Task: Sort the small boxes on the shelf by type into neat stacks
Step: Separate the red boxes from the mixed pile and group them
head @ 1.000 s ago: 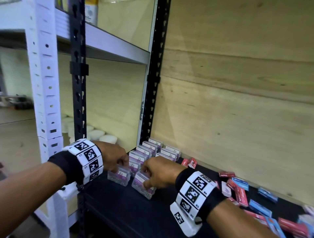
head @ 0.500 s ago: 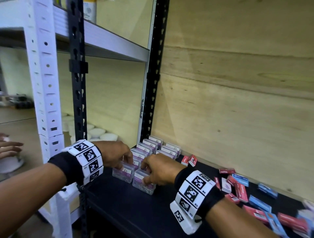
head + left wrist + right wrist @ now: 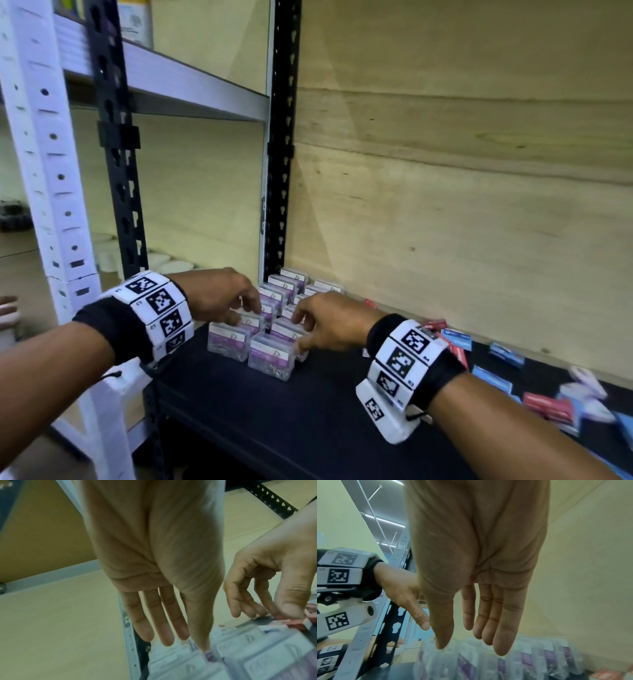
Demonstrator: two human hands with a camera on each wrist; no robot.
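Note:
Clear small boxes with purple labels (image 3: 284,291) stand in two rows at the left end of the black shelf (image 3: 257,411). Two more stand at the front: one on the left (image 3: 228,342), one on the right (image 3: 272,356). My left hand (image 3: 248,310) hovers over the left row just behind the front box, its fingers (image 3: 164,635) straight and holding nothing. My right hand (image 3: 301,329) is over the right row, fingers (image 3: 503,635) straight above the boxes (image 3: 527,660). Whether the fingertips touch the box tops is unclear.
Flat red and blue boxes (image 3: 459,342) lie scattered along the shelf to the right, more at the far right (image 3: 548,407). A black upright (image 3: 281,171) and the plywood back wall (image 3: 445,205) bound the rows. White round tubs (image 3: 164,263) sit on the neighbouring shelf.
Both hands slid the two clear boxes they held back against the rows and let go. The hands now sit further in, over the rows, with fingers straightened.

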